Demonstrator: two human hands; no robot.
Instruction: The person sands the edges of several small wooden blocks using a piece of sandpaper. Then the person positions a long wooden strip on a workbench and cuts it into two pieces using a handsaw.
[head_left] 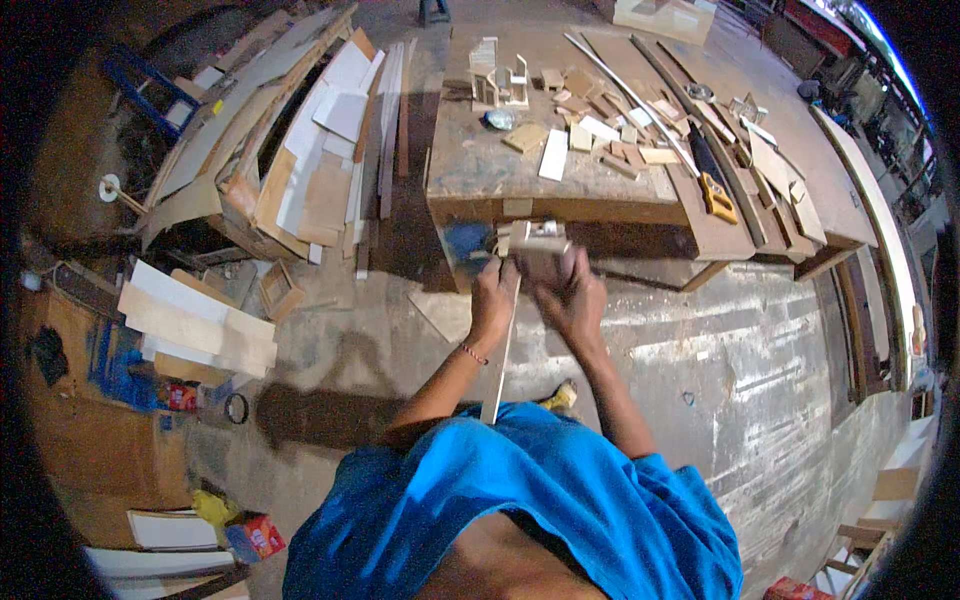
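My left hand point(491, 305) is closed on a long, thin strip of wood point(503, 365), which runs from near the bench front back toward my shirt. Beside it, my right hand point(577, 302) is closed on a grey-brown block point(541, 262), smeared by motion. The block is close against the far end of the strip; whether they touch I cannot tell. Small pale pieces show just beyond both hands, in front of the wooden workbench point(450, 160). What the block is made of is too blurred to make out.
Wood offcuts point(580, 137), a small wooden frame model point(498, 85) and a handsaw with a yellow handle point(717, 195) lie on the bench. Boards point(322, 165) lean at the left. More panels point(200, 318) and a black ring point(236, 408) are on the floor.
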